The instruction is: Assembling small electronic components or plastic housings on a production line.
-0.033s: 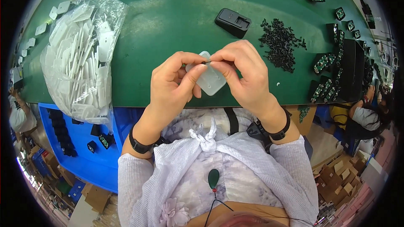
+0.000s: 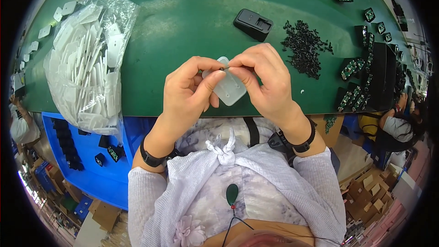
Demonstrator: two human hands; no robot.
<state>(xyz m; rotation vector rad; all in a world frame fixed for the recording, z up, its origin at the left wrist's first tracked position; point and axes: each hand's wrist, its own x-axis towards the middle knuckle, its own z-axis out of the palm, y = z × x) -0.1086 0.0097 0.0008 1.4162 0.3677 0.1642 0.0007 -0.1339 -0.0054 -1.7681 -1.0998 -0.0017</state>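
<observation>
A translucent white plate (image 2: 231, 91) with rounded corners and small holes is held over the near part of the bench. My left hand (image 2: 185, 84) is closed on it, thumb in front and fingers behind. My right hand (image 2: 265, 75) pinches a tiny black part (image 2: 222, 68) at the plate's upper area, where both hands' fingertips meet. How far the part sits in a hole is hidden by the fingers. Beyond my right hand lies a heap of similar small black parts (image 2: 304, 48), with a black charger-like housing (image 2: 254, 24) to its left.
A clear bag (image 2: 87, 73) full of white plates lies on the green bench (image 2: 183, 23) at left. Black housings with green circuit boards (image 2: 351, 68) line the right. A blue bin (image 2: 98, 180) holding black housings is below the bag. Other people sit at both sides.
The plate's near end has shifted very slightly toward me. Both hands keep nearly the same place and hold.
</observation>
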